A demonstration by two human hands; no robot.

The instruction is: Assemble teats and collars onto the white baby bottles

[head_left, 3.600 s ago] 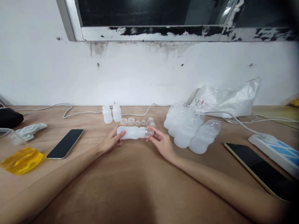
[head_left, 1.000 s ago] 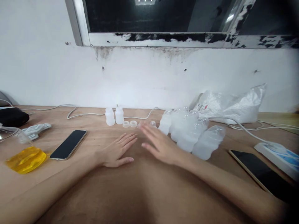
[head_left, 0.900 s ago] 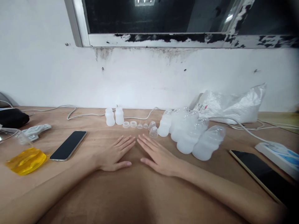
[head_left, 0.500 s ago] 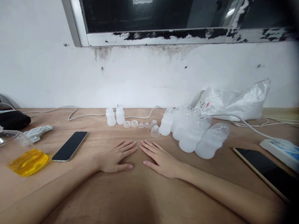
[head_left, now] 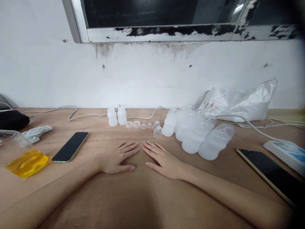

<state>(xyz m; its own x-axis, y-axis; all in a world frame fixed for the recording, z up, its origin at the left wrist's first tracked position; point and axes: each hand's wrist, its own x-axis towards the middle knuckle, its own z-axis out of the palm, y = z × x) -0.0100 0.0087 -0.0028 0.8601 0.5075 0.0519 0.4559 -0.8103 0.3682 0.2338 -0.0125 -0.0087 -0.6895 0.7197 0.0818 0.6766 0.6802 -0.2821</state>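
Note:
My left hand lies flat on the wooden table, fingers spread, holding nothing. Close beside it, my right hand rests palm down in the same way, also without anything in it. Beyond the hands stand two white bottle bodies. To their right is a row of two clear screw rings, two clear nipples and two clear dome caps. Several capped baby bottles stand in a cluster beyond my right hand.
On the left are a phone, a clear container with yellow liquid, small white packets and a black pouch. A tablet-like device, a power strip and a silvery plastic bag are on the right. A white cable runs along the wall.
The whole view has tilted slightly downward. Both hands stay flat in the same place, and the objects on the table have not moved.

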